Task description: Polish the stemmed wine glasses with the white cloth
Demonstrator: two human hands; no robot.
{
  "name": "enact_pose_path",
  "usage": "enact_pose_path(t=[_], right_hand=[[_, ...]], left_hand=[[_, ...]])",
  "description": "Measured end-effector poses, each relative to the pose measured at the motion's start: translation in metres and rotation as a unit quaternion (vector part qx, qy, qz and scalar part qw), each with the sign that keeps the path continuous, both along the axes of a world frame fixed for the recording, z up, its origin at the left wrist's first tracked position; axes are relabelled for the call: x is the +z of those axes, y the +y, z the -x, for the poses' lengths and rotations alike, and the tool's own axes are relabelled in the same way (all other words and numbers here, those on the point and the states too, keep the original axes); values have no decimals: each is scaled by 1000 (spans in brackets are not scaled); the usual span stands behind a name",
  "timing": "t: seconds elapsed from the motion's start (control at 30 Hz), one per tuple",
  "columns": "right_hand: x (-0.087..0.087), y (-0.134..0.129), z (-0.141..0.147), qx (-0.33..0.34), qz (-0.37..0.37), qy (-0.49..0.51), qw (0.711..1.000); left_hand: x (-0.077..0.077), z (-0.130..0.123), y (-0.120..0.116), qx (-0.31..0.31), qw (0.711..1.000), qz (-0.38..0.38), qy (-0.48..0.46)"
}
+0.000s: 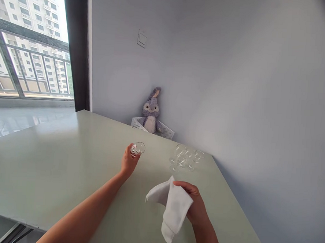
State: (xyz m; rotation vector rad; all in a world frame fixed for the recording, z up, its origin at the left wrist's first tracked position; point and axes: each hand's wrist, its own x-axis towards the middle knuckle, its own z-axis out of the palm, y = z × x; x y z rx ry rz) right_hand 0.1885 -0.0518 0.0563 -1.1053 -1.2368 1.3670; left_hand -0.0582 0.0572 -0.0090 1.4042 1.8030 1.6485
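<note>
On my remote feed, the left hand point(129, 161) is curled around a clear glass point(140, 148), thumb on the near side and fingers on the far side, the open rim facing the camera; I can't tell whether its base touches the tabletop point(98, 180). I judge it light, rigid and fragile, its smooth wall apt to slip, so I'd take it low on the body with an even, modest squeeze and spare the thin rim. The right hand point(196, 202) pinches a white cloth point(177, 206) near its top edge between thumb and fingers, and the rest droops in 2 limp folds over the tabletop. The cloth looks soft, matte and slightly thick; it should bend anywhere, and I'd hold it by a gathered edge. Beyond it, near the table's right edge, a close group of stemmed glasses point(187, 155) stands upright, with round bowls, slender stems and flat disc feet; they overlap too much for me to count. The tabletop is pale green and smooth, with a soft sheen. Behind its far edge, a fuzzy purple plush toy point(151, 115) sits in a white perforated basket point(166, 131) against the wall.
</note>
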Motion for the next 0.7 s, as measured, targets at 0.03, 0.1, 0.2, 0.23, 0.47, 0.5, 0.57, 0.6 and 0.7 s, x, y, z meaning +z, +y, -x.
enact_pose_path(t=[0.03, 0.1, 0.2, 0.23, 0.47, 0.5, 0.57, 0.6, 0.7], right_hand=[[5, 1, 2, 8, -1, 0, 1000], [14, 2, 4, 21, 3, 21, 1000], [21, 2, 5, 18, 5, 109, 994], [21, 1, 5, 11, 3, 136, 991], [35, 2, 18, -3, 18, 200, 980], [39, 5, 21, -3, 17, 209, 978], [45, 13, 25, 1, 16, 220, 975], [47, 16, 26, 5, 17, 219, 975], [43, 25, 24, 27, 37, 204, 978]], left_hand=[[0, 0, 0, 0, 1000, 0, -3], [2, 0, -1, -2, 1000, 1, -7], [3, 0, -2, -3, 1000, 2, 1], [3, 0, -2, -3, 1000, 1, 10], [7, -7, -12, -46, 989, -67, 120], [7, -8, -14, -52, 986, -83, 137], [8, -10, -16, -58, 978, -110, 165], [8, -11, -17, -59, 975, -120, 176], [8, -13, -17, -68, 969, -139, 193]])
